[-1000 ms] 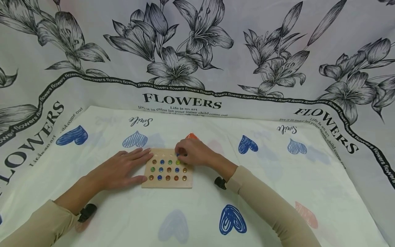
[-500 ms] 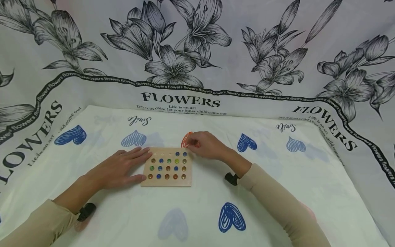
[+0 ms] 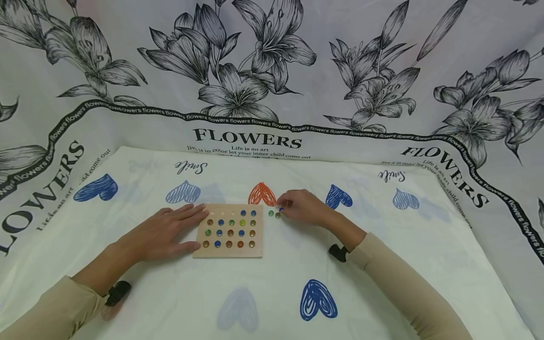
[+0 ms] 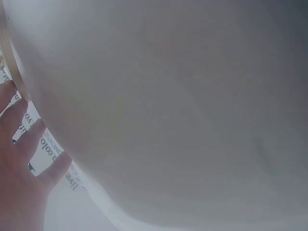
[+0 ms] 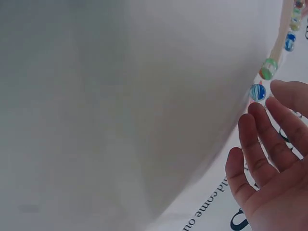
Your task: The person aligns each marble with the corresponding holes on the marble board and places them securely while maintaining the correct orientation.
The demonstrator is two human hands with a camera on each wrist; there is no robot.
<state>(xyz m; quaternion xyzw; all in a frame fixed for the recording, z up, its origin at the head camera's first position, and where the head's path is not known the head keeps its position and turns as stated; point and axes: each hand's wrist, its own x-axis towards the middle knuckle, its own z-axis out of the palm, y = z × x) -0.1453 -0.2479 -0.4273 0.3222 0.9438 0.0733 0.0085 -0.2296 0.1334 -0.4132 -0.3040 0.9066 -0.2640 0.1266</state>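
A pale wooden board (image 3: 227, 254) lies on the cloth, with rows of coloured glass marbles set in its hollows. Two blue marbles sit at the right end of its far row; bare hollows show to their left. My left hand (image 3: 170, 233) rests on the board's left edge, fingers extended and thumb at the near corner. Right of the board lie a loose green marble (image 3: 271, 213), a brownish one (image 3: 278, 215) and a blue one (image 5: 258, 92). My right hand (image 3: 303, 207) is at the blue marble, which sits just beyond the thumb and forefinger tips in the right wrist view.
A white cloth (image 3: 263, 302) printed with hearts covers the table. Behind it hangs a flower-printed curtain (image 3: 361, 146). Each wrist wears a small black camera, such as the one on the right (image 3: 337, 253).
My right hand has left the far right hollows of the board and moved right to the loose marbles. A blue marble now shows in the far right hollow. My left hand stays put.
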